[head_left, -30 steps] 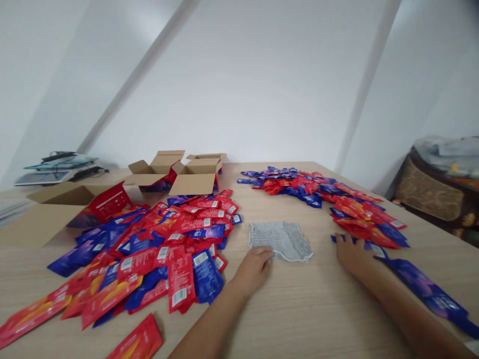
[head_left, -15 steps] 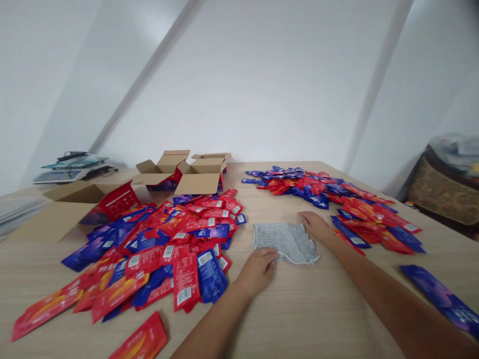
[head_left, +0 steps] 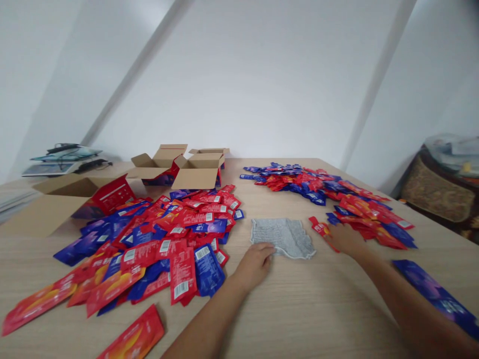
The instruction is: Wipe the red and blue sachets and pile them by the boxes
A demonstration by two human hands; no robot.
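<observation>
A grey knitted cloth (head_left: pixel 285 237) lies flat on the light wooden table. My left hand (head_left: pixel 256 263) is at its near left edge, fingers curled together over the border. My right hand (head_left: pixel 345 239) is to the right of the cloth, over the near left end of a pile of red and blue packets (head_left: pixel 368 214). Its fingertips are blurred and partly hidden among those packets. A red packet (head_left: pixel 320 229) lies between the cloth and my right hand.
At left is a large heap of red and blue packets (head_left: pixel 179 219). Behind it stand open cardboard boxes (head_left: pixel 198 178). A blue packet (head_left: pixel 436 294) lies near my right forearm. A patterned chair (head_left: pixel 437 192) is beyond the table's right edge.
My right hand has left the cloth's right side and moved right to the packets. My left hand stays at the cloth's near left edge. The view has shifted slightly.
</observation>
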